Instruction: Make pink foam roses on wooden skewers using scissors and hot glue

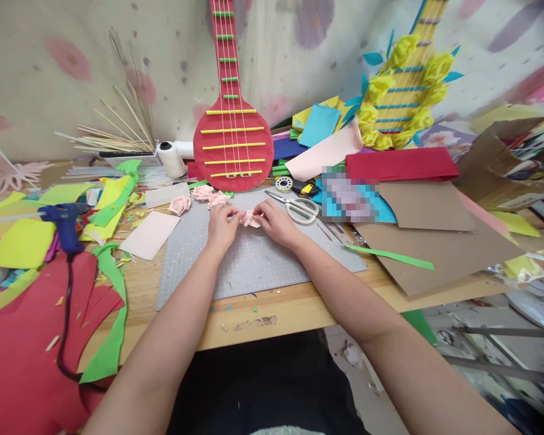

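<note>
Over the grey cutting mat (272, 266), a small pink crepe-paper piece (250, 219) is pinched between my two hands. My left hand (224, 228) grips its left side with closed fingers. On its right side the fingers of my right hand (274, 220) are closed too. Several pink paper flowers (180, 205) lie just beyond and to the left of my left hand. Scissors (301, 209) with pale handles rest right behind my right hand. Behind the mat stands a red paper lute (233, 145) with yellow and green strips.
A blue glue gun (66, 223) with a black cord stands at left among red, yellow and green paper scraps. Brown cardboard (435, 241) and a green strip (392, 257) lie at right. A yellow flowered instrument (401, 96) leans on the wall. A thread cone (171, 159) stands behind.
</note>
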Demonstrator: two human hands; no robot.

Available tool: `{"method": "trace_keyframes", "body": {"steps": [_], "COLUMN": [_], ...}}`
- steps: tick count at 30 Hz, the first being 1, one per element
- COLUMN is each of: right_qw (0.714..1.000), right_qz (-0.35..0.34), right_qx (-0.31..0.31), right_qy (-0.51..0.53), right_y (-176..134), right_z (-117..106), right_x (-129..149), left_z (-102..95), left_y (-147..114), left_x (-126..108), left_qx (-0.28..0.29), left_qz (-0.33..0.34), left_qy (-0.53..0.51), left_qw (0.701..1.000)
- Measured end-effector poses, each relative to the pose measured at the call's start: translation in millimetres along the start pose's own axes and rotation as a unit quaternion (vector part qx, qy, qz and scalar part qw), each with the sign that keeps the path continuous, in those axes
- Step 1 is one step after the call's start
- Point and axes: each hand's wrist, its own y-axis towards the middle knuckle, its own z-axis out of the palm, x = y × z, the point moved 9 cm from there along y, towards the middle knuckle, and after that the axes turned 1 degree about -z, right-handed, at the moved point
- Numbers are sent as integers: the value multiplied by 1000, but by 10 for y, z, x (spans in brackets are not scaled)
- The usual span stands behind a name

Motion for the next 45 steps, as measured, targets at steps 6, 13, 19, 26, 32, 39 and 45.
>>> {"method": "trace_keyframes", "body": {"steps": [6,13,19,26,32,39,45], "right_qw": [1000,1000,999,997,997,997,994], "right_qz": [7,2,-18,-14,-33,-37,6], "right_qx": [1,-16,-36,-35,-35,-46,-111], "right_qy": [8,4,29,65,56,51,9], "right_y": [15,44,46,44,39,36,37], "right_z": [5,-28,-39,-82,-88,-97,-202], "right_x": [-23,-21,-35,-35,12,41,-23], "left_z": [-7,-4,-12,-62,-59,-74,-197], "left_y": [-4,-6,-12,-20,4,14,-131], "left_x": [-24,-24,-80,-168,-113,-66,-334], "left_qx": [0,-3,8,-6,-18,-36,-112], "left_qz": [5,9,38,92,89,66,134], "left_qy": [5,-32,-60,-56,-75,-86,-22], "left_qw": [1000,999,997,994,993,993,984]}}
